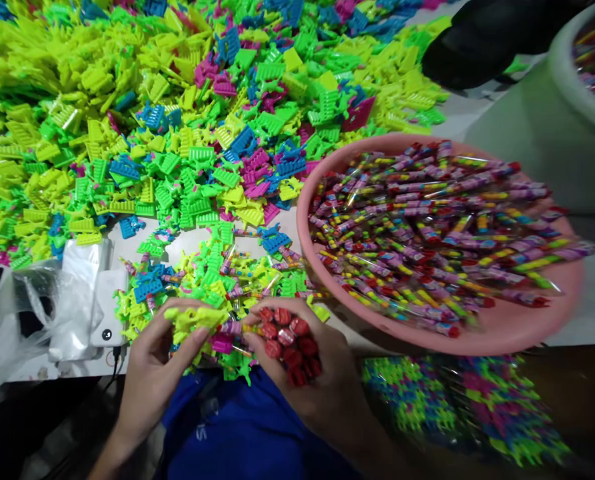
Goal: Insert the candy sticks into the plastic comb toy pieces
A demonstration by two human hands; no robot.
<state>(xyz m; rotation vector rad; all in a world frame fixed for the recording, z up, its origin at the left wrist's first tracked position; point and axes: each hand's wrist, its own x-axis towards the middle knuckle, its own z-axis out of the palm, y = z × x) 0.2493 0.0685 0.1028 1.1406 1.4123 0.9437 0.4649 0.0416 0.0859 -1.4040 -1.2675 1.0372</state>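
My left hand [152,367] pinches a yellow-green plastic toy [194,323] between thumb and fingers. Close beside it, my right hand [322,373] is wrapped round a bundle of candy tubes [284,337], their red ends facing up. One tube with a purple and yellow wrapper [234,328] sticks out from the bundle towards the toy; I cannot tell whether the two touch. Beneath both hands lies a small heap of mixed toys and candy tubes [212,267]. A magenta piece [222,343] shows between the hands.
A pink basin [572,293] full of candy tubes stands at the right, with a pale bucket [522,120] behind it. Loose toys [127,120] cover the back. Plastic bags [74,300] and a white device with a cable [110,313] lie left. Packed bags of toys [412,393] sit below the basin.
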